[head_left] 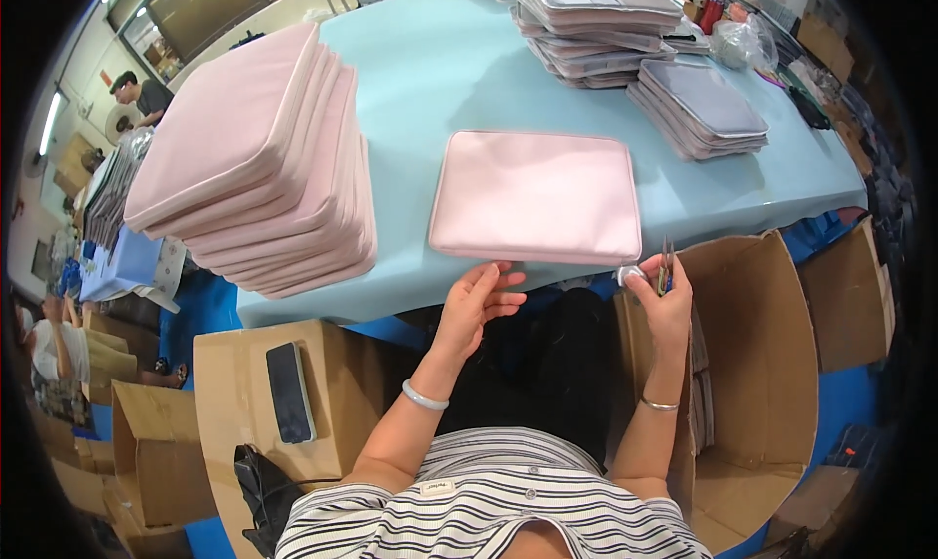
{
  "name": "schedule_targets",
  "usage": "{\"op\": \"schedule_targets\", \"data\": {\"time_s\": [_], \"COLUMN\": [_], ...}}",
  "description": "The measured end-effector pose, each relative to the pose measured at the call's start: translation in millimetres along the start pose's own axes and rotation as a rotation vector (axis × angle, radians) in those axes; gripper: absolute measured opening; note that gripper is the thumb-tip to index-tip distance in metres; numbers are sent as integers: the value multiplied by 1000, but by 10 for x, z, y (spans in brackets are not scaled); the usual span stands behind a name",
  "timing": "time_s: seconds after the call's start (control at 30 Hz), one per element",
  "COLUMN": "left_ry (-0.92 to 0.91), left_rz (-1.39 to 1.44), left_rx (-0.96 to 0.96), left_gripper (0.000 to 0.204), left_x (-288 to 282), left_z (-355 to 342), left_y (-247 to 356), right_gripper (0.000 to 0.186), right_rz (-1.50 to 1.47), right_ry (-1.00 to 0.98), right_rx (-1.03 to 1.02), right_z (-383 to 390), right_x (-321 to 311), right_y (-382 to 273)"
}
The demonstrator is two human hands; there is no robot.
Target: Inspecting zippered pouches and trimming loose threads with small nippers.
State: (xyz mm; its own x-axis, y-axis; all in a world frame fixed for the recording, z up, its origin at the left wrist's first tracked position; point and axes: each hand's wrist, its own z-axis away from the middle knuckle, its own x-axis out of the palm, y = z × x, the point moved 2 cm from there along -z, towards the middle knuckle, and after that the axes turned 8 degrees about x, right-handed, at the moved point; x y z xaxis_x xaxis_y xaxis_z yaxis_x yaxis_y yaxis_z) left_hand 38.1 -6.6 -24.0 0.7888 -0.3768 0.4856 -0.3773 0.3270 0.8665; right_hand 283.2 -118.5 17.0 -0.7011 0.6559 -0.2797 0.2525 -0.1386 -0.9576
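Note:
A flat pink padded sleeve (535, 195) lies on the light blue table (440, 80) right in front of me. My left hand (479, 300) hovers just below its near edge, fingers apart and empty, fingertips close to the sleeve's rim. My right hand (662, 295) is at the sleeve's near right corner, closed on small scissors or snips (664, 266) that point up, with a small pale scrap (628, 275) at the fingertips.
A tall leaning stack of pink sleeves (259, 158) stands at left. Grey sleeve stacks (598, 21) (699, 107) sit at the far right. Open cardboard boxes (762, 364) flank me; a phone (289, 391) lies on the left box (234, 403). Other people work at far left.

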Motion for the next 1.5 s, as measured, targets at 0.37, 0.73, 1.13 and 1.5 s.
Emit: {"op": "schedule_targets", "data": {"time_s": [0.37, 0.73, 1.13, 1.5], "left_ry": [-8, -50, 221, -438], "left_rz": [-438, -1437, -1649, -1623], "left_rx": [324, 1105, 897, 1014], "left_gripper": [15, 36, 47, 33], "left_x": [72, 303, 59, 726], "left_z": [39, -125, -329, -103], "left_y": [181, 540, 779, 464], "right_gripper": [16, 24, 28, 14], "right_rz": [-51, -360, -300, -408], "right_ry": [-425, 10, -573, -20], "right_rx": [-76, 26, 51, 126], "right_z": [157, -297, 339, -89], "right_x": [-274, 49, 559, 140], "right_y": [-121, 167, -110, 82]}}
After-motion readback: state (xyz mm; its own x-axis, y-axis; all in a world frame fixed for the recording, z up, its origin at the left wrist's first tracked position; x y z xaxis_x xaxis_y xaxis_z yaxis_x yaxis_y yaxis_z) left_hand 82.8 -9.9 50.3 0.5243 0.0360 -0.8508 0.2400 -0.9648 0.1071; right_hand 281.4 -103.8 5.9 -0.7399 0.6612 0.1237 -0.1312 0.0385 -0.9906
